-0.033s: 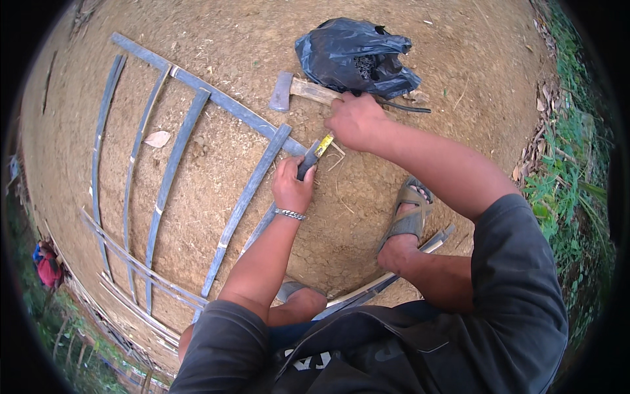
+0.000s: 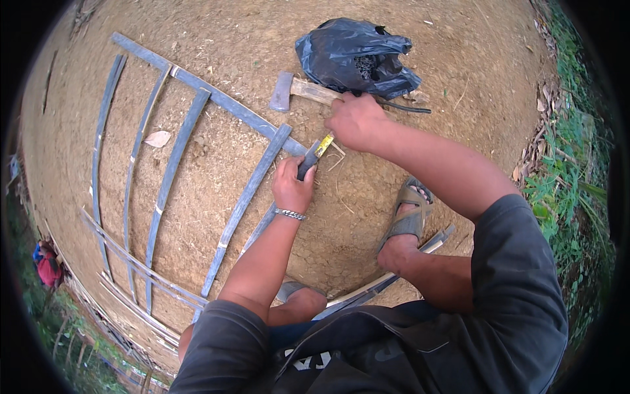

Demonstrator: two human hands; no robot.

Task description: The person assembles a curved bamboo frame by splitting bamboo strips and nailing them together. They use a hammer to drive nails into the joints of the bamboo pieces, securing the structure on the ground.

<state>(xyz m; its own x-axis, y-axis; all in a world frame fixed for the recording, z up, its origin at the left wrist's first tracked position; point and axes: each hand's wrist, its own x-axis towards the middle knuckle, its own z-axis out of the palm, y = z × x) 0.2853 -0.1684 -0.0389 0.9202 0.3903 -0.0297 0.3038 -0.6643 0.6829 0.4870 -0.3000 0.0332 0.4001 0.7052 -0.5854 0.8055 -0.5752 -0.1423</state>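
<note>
My left hand (image 2: 293, 186) is closed round a short dark piece (image 2: 307, 163), thumb on its near side, at the end of the lattice's long rail. A yellow strip with dark marks (image 2: 324, 145) shows on the piece's far end, close to my right hand. My right hand (image 2: 357, 121) curls its fingers over the end of a hatchet's wooden handle (image 2: 314, 90); the palm side is hidden. The hatchet's metal head (image 2: 281, 92) points left. A thin dark rod (image 2: 407, 107) shows just past the hand, and I cannot tell what it belongs to.
A lattice of grey slats, with a long rail (image 2: 230, 107) and several cross slats (image 2: 176, 154), lies on bare earth to the left. A black plastic bag (image 2: 351, 52) sits beyond the hatchet. More strips (image 2: 377, 285) lie by my sandalled feet. Green plants (image 2: 564, 177) edge the right.
</note>
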